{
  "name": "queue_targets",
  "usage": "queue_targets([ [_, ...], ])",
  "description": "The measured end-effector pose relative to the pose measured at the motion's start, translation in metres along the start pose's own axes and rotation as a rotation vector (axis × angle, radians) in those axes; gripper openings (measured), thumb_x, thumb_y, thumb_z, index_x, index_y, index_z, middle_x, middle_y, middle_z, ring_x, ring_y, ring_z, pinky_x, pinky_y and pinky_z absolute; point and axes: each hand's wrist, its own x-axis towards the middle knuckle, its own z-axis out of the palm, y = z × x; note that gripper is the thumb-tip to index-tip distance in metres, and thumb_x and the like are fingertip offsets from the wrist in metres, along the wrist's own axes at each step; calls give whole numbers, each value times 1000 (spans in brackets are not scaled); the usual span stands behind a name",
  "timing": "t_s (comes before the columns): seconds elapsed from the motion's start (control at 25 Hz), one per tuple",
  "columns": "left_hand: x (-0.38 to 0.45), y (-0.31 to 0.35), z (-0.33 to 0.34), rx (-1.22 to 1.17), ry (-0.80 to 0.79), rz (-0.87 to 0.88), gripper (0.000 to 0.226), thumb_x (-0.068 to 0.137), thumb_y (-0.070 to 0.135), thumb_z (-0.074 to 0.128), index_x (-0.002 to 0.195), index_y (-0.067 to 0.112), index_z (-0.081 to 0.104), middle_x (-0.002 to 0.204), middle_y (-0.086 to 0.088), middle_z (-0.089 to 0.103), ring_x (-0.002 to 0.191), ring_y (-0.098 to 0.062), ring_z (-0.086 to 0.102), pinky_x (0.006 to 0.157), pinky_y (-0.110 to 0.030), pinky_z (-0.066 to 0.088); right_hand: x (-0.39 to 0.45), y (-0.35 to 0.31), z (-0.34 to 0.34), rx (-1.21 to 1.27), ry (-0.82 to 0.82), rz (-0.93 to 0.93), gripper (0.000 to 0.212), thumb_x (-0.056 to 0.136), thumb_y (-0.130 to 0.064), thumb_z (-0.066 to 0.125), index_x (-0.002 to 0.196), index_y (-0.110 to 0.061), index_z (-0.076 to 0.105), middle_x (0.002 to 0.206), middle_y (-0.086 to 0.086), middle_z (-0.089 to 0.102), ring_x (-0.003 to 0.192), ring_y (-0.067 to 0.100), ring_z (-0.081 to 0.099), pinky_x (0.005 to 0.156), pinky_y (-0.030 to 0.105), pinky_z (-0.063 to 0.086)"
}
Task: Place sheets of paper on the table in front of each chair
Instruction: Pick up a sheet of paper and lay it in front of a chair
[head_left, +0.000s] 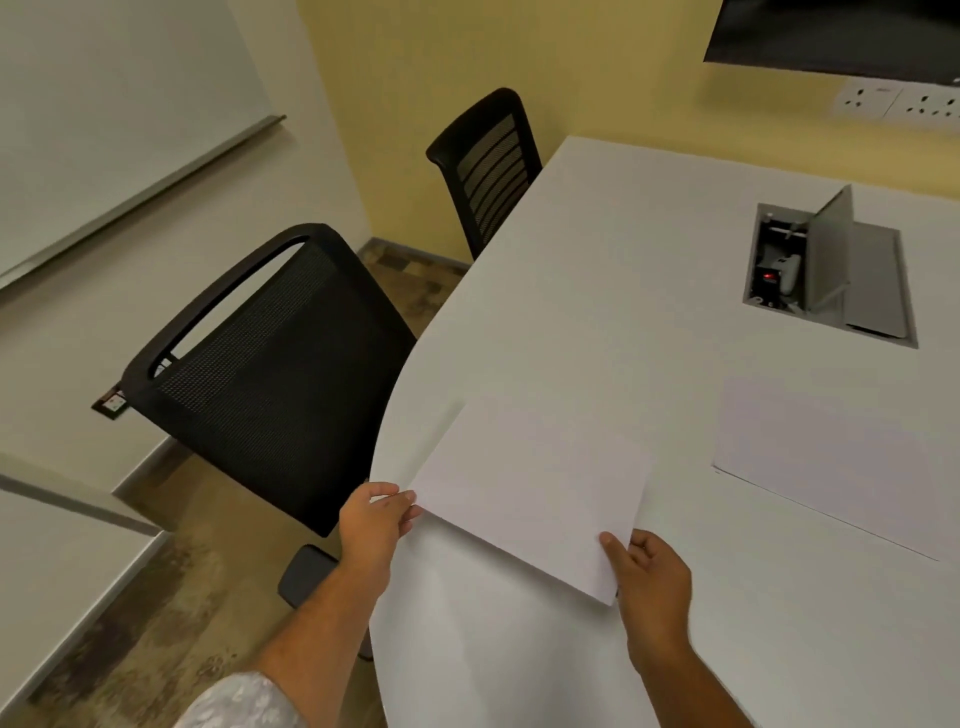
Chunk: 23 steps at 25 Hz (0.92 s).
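At lower centre of the frame, your left hand (375, 519) and right hand (652, 577) each pinch a corner of a paper sheet (535, 488) over the table (597, 260) edge beside the near chair (270, 364), seemingly mid-placement; next, lay it flat and release.

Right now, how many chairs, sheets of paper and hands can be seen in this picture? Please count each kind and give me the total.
Black mesh chairs: 2, the near chair and the far chair.
Sheets of paper: 2, the held sheet and the sheet lying on the table.
Hands: 2, the left hand and the right hand, both holding the held sheet.
Total: 6.
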Motion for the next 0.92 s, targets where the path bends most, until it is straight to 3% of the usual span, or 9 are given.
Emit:
queue_targets([
  [0.08,20,-6,-3,37,8,-16,21,91,-3,75,109,3,66,100,-22,76,83,-28,77,77,-35,63,12,-2,19,-44,29,17,29,90,-26,83,86,-4,65,73,0,63,68,22,54,72,33,44],
  [0.2,50,-18,0,39,37,-56,22,90,-5,75,107,4,65,99,-22,75,83,-31,77,77,-39,64,27,-10,44,-42,69,45,26,91,-23,82,111,-18,67,96,0,74,89,19,71,85,34,53],
  [0.32,71,-24,5,62,54,-85,20,89,-8,75,103,3,65,98,-23,76,85,-34,78,82,-44,65,44,-6,60,-27,88,97,30,90,-23,83,116,-19,67,100,0,74,92,20,72,83,33,54],
  [0.44,86,-24,9,134,59,-25,18,89,-5,77,99,2,64,95,-22,76,83,-33,79,82,-46,65,55,3,67,-105,111,112,29,91,-24,82,115,-17,67,95,-2,72,85,13,69,74,29,52],
  [0.56,94,-29,8,299,46,101,18,90,4,79,96,4,61,90,-16,73,74,-27,77,76,-44,66,58,14,69,-201,125,89,32,91,-26,82,117,-19,65,89,-1,71,79,10,66,74,30,50],
  [0.72,91,-36,8,369,75,125,30,87,18,85,99,8,59,85,-11,69,72,-27,75,77,-47,66,59,13,65,-299,121,57,38,90,-37,82,117,-22,60,83,-3,68,75,8,63,73,27,47],
  [0.8,85,-47,6,386,139,115,35,88,29,84,102,14,56,91,-11,69,81,-32,75,80,-47,64,56,16,55,-281,139,87,37,90,-44,80,113,-22,60,80,1,72,69,15,69,73,29,52],
  [0.92,55,-71,14,316,191,121,38,90,36,80,110,19,53,106,-9,66,95,-36,70,90,-54,61,37,34,13,-182,187,147,31,93,-44,77,105,-19,63,78,10,76,55,21,75,61,34,63],
])
